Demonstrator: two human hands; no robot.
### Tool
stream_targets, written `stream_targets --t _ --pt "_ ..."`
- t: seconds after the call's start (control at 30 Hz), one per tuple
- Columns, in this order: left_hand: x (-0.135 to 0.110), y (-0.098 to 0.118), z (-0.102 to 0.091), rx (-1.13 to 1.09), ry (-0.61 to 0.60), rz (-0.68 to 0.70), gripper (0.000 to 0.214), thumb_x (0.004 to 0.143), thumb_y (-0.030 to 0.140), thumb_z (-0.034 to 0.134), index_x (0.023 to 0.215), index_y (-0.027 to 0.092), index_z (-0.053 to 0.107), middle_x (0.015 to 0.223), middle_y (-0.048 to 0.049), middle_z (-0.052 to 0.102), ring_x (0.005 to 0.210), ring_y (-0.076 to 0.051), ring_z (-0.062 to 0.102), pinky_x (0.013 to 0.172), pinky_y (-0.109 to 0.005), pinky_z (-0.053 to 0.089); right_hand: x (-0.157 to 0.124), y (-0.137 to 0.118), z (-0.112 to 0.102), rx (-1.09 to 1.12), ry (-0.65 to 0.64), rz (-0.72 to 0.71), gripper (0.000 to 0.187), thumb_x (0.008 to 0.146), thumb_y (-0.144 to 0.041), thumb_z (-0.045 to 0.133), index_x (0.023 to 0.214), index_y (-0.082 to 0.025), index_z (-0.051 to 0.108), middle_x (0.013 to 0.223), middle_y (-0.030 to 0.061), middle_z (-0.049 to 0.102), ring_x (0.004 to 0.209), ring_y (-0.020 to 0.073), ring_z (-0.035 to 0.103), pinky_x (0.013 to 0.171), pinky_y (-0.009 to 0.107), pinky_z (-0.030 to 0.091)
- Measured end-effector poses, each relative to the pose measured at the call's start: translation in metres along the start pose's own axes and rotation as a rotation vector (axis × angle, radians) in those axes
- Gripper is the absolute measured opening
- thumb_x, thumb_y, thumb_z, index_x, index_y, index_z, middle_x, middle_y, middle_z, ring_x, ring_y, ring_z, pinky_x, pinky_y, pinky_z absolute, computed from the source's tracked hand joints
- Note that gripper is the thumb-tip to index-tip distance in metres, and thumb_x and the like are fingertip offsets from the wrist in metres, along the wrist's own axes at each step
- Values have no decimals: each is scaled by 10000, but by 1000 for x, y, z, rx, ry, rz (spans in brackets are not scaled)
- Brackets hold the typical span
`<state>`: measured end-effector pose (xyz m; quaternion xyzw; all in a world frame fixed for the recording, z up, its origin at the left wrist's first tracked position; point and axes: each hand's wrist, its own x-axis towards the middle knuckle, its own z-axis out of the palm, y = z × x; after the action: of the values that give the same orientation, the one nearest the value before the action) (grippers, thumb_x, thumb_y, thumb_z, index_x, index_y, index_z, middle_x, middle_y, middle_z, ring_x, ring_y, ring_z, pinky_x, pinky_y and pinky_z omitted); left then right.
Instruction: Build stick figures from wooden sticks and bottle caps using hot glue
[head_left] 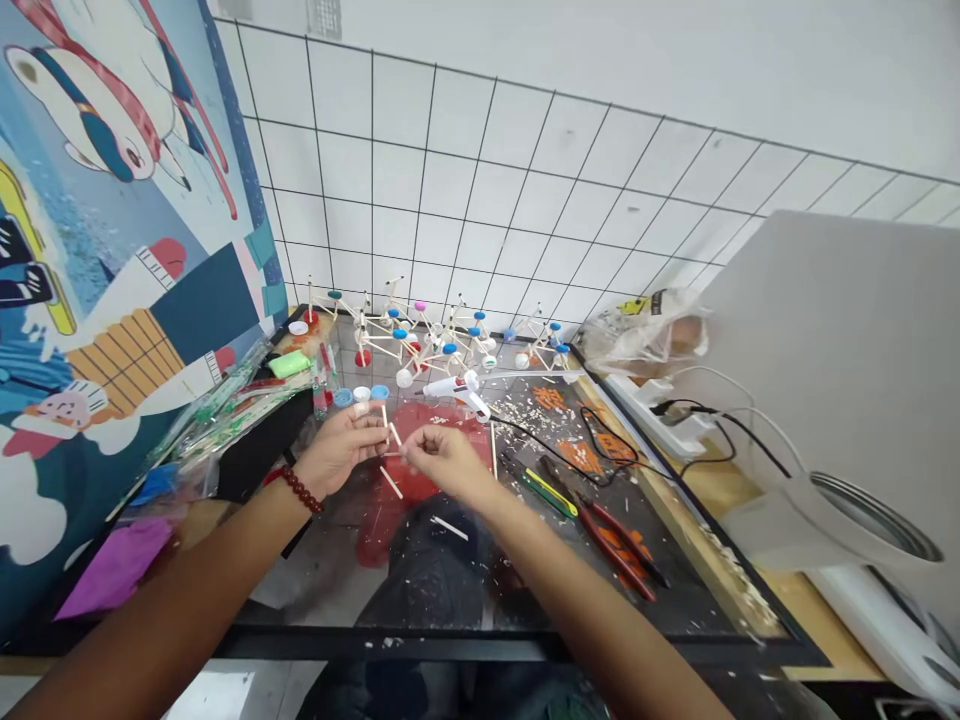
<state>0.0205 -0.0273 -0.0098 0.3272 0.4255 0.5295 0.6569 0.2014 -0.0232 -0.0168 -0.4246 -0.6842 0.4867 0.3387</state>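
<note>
My left hand (343, 448), with a red bead bracelet on its wrist, pinches a short pale wooden stick (385, 413) that stands nearly upright. My right hand (444, 458) is closed close beside it, fingertips on the lower end of a second short stick (396, 434). The two sticks nearly meet; I cannot tell whether they touch. Below the hands, a loose stick (391, 482) and another stick (450, 528) lie on the glass tabletop (330, 560). Just beyond the fingers lies a white hot glue gun (457, 390).
Small stick models with coloured caps (450, 349) line the back. Bottle caps (361, 394) sit nearer. Red-handled pliers (611, 545), a yellow-green cutter (551, 492) and a black cord (600, 470) lie right, among wood scraps. A power strip (660, 415) runs along the right edge.
</note>
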Motion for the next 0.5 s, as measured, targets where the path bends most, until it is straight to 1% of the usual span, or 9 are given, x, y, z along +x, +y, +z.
stream_targets --t 0.03,0.1,0.23,0.37,0.43,0.5 --pt "-1 -3 1 3 -25 11 488 628 69 814 1064 135 604 742 -16 689 639 -132 660 630 -248 558 -1 4 4 76 20 -21 104 788 -247 600 712 -178 617 649 -17 649 582 111 589 591 221 457" --pt "-3 -7 3 8 -65 20 529 627 106 836 1101 137 605 746 -13 693 640 -133 663 637 -253 560 -3 10 12 155 70 -48 101 760 -279 640 726 -186 621 641 -26 634 573 110 580 581 223 450" --pt "-4 -12 6 7 -93 11 582 613 127 860 1140 144 616 788 -15 707 656 -126 672 654 -242 552 -2 17 15 293 175 -23 204 723 -369 712 733 -188 620 633 -17 643 566 114 594 579 232 462" --pt "-5 -14 8 -3 -52 6 593 588 137 879 1126 144 629 762 -12 713 613 -117 663 628 -231 542 -2 20 13 386 153 51 286 681 -417 768 746 -184 616 629 -19 648 545 109 602 552 227 475" --pt "-5 -16 9 -4 -20 1 606 556 145 896 1104 139 636 729 -9 713 612 -125 670 624 -231 543 -3 20 14 397 136 58 292 679 -416 777 768 -187 620 634 -25 647 544 107 602 553 227 485" --pt "-5 -17 10 8 -4 1 626 538 167 909 1100 135 637 717 -10 717 619 -133 678 628 -234 547 -4 22 15 379 125 35 273 698 -405 767 794 -190 630 653 -24 651 558 108 607 570 234 500"
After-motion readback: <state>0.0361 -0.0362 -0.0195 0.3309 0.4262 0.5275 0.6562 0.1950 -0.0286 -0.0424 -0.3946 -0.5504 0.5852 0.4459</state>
